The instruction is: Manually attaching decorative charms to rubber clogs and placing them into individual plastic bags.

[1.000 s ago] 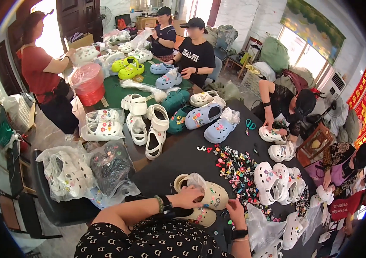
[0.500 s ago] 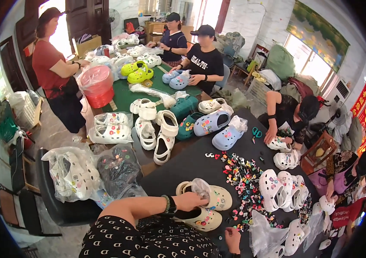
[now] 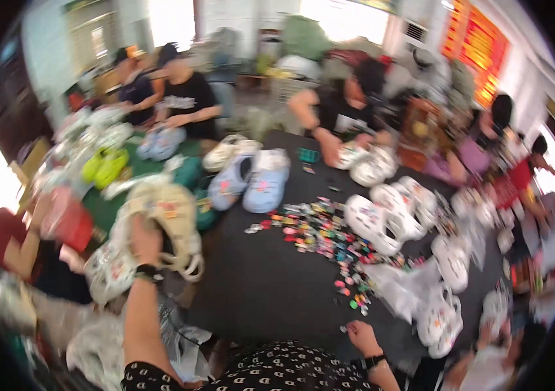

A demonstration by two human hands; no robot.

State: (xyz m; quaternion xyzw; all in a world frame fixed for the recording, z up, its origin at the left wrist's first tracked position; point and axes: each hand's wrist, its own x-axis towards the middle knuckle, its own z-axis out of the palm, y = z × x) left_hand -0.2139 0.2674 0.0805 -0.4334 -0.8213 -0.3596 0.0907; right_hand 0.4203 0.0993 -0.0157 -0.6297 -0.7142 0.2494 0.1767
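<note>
Head view, heavily motion-blurred; fine detail unreliable.

Left hand [image 3: 146, 241]: arm stretched out to the left edge of the black tabletop [image 3: 258, 287], hand on a cream clog [image 3: 163, 218], which sits among a stack of similar pale clogs at that edge. Fingers appear to lie over the shoe's heel side; whether they are closed around it or merely resting on it, cannot tell from the blur. Dark wristband [image 3: 149, 272] on that wrist.

Right hand [image 3: 359, 332]: low at the near edge of the tabletop, fingers curled in narrow, nothing visibly held. It rests just short of the scattered colourful shoe charms [image 3: 320, 231], which run in a band across the middle of the tabletop.

Outward: pair of light blue clogs [image 3: 254, 179] beyond the cream one, toward the far-left part of the table. White clogs [image 3: 381, 221] lined along the right side, some with clear plastic bags [image 3: 398, 287] near them. Yellow-green clogs [image 3: 104, 166] on a green surface past the left edge.

Progress, judged: the cream clog is at or joining the left-edge stack, so that pair looks dealt with. A large quantity of loose charms and many white clogs remain on the right, so most of the work looks outstanding.

Other people sit at the far and right edges, handling white clogs.
</note>
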